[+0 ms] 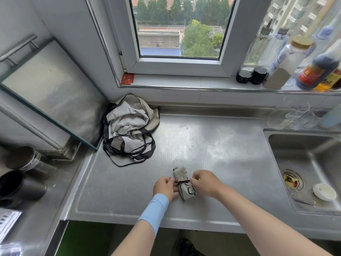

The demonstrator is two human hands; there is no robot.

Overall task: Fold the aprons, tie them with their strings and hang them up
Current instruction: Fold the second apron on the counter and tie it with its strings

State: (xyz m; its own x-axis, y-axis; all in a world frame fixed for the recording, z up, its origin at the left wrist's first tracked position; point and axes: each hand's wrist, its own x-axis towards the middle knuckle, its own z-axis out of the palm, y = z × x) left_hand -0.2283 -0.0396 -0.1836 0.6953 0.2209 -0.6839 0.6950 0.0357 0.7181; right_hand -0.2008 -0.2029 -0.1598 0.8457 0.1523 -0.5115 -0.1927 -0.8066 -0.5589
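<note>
Both hands point(165, 188) point(204, 182) pinch the string point(181, 182) around the rolled apron point(183, 183)

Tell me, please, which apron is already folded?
The small rolled apron between the left hand and right hand, string round it; the crumpled pile farther back is loose.

Left hand point(164, 187) and right hand point(203, 182) pinch the dark string point(181, 182) around a rolled apron point(183, 183) on the steel counter point(212, 145).

Head-worn, close, downward over countertop point(203, 148)
</note>
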